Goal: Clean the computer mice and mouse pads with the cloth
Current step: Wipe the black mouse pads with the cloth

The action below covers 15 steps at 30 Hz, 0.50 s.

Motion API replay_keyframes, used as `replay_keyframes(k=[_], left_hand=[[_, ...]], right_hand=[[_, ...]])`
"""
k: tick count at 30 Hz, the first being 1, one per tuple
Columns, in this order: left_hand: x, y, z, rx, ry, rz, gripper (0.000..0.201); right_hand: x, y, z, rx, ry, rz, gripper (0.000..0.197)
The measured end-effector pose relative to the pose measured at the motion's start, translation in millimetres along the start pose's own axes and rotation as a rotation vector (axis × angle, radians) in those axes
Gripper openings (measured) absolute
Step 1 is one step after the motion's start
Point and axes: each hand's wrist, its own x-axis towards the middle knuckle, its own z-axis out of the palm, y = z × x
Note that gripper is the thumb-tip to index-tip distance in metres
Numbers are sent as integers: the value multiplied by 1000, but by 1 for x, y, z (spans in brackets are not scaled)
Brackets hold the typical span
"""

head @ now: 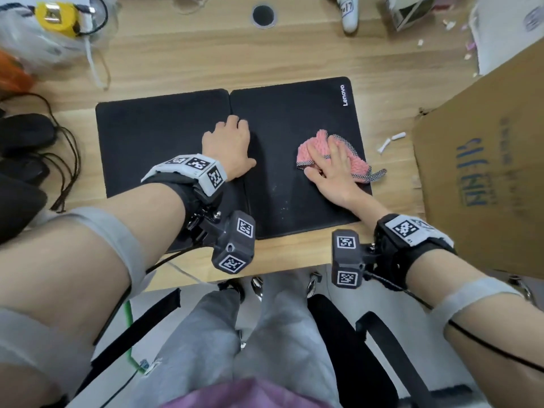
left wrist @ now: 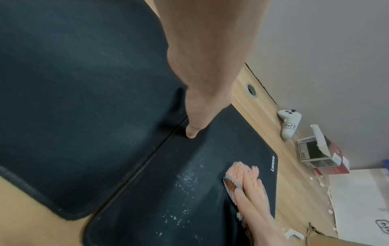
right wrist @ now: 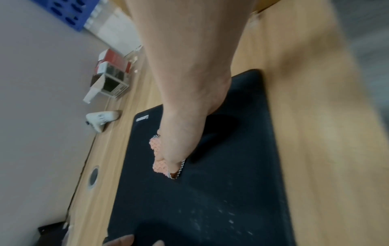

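Lying under the right hand's flat fingers [head: 338,148], the pink cloth [head: 357,163].

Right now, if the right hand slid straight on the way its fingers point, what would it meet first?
Probably nothing soon: the right hand presses the pink cloth on the Lenovo mouse pad, fingers pointing away from the person. Ahead lie bare pad, then desk; the white controller lies further on.

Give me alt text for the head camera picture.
A right hand presses a pink cloth flat onto the right mouse pad, while the left hand rests where it meets the left mouse pad.
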Motion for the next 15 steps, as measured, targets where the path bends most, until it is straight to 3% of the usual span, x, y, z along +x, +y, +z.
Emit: replay_keyframes(k=[3, 8, 15], left_hand=[[4, -2, 1, -34, 18, 27, 79], [17, 0, -5, 36, -69, 106, 100], [26, -2, -7, -128, -199, 95, 102]], right_hand=[[-12, 7, 11, -26, 28, 20, 61], [-1, 2, 12, -75, 29, 73, 66], [66, -31, -26, -16, 45, 214, 67]])
